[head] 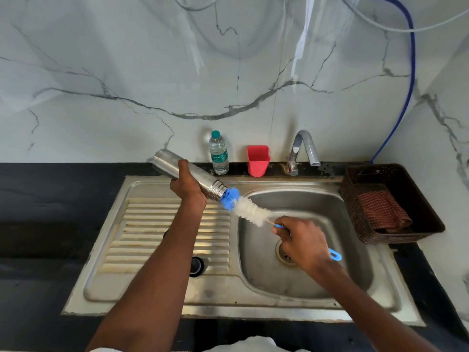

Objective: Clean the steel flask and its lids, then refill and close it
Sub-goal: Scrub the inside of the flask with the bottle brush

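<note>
My left hand (187, 185) grips the steel flask (167, 162) round its middle, tilted with the threaded mouth pointing down to the right over the sink. My right hand (302, 240) holds the blue handle of a bottle brush (250, 208). The brush's blue tip sits at the flask's mouth; the white bristles are outside. A dark round lid (196, 266) lies on the drainboard, partly hidden by my left forearm. Another dark piece (165, 233) peeks out at the forearm's left side.
The steel sink (299, 283) has a ribbed drainboard on its left and a drain under my right hand. At the back stand a water bottle (218, 153), a red cup (258, 160) and a tap (303, 151). A brown basket (390, 204) with a checked cloth sits right.
</note>
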{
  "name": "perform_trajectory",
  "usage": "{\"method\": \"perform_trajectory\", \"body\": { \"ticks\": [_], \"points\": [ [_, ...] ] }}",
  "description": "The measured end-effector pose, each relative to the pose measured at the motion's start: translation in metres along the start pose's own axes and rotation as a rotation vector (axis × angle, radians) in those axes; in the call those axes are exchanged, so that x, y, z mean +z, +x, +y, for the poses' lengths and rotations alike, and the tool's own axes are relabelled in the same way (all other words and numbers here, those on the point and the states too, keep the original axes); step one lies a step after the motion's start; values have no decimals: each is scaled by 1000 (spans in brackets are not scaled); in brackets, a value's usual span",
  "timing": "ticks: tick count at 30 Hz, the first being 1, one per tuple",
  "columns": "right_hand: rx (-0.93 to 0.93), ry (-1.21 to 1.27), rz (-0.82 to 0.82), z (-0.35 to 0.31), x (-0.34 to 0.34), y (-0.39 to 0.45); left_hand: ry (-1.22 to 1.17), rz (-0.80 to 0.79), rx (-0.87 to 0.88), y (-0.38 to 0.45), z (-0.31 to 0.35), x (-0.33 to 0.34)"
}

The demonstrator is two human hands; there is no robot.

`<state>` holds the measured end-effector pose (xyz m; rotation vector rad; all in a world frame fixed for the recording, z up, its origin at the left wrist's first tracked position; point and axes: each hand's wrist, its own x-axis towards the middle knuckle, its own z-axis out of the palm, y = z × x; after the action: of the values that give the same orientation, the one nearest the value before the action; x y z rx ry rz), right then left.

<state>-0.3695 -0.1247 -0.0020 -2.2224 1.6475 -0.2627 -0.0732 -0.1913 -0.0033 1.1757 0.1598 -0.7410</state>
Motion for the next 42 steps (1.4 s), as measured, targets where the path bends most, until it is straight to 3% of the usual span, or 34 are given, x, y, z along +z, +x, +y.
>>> {"method": "perform_trajectory", "body": {
  "ticks": [2,5,8,11,13,15,17,19,21,24,26,28,30,34,36,38,42],
  "points": [
    [-16,49,-28,6,3,6,21,-17,-6,1,1,1],
    [76,542,-202,8,8,10,77,-69,-22,4,3,3],
    [332,984,-502,8,8,14,97,-99,-46,6,7,7],
    [455,1200,-814,16,9,20,84,-104,-49,9,11,14],
    [407,1150,-748,16,8,19,93,-94,-36,10,13,17],
    [212,907,-486,9,4,12,93,-69,-29,11,13,18],
    [0,490,-130,8,7,9,81,-42,-28,14,15,18],
    [-75,237,31,7,9,8,68,-36,-26,16,17,19],
    [-44,421,-65,9,14,9,89,-61,-19,18,18,18],
    [210,967,-446,17,15,10,118,-123,-20,15,19,17],
    [312,1106,-742,30,10,14,117,-143,-30,12,17,16],
    [342,1146,-857,40,9,17,102,-145,-26,8,16,18],
    [300,983,-708,37,13,20,104,-128,2,6,14,21],
    [-58,324,21,22,30,14,36,-25,45,6,11,26],
    [-156,221,190,21,31,12,19,-7,33,6,11,25],
    [-120,271,113,22,25,15,30,-25,30,10,11,22],
    [26,663,-243,13,6,18,62,-79,-9,14,15,15]
  ]
}}
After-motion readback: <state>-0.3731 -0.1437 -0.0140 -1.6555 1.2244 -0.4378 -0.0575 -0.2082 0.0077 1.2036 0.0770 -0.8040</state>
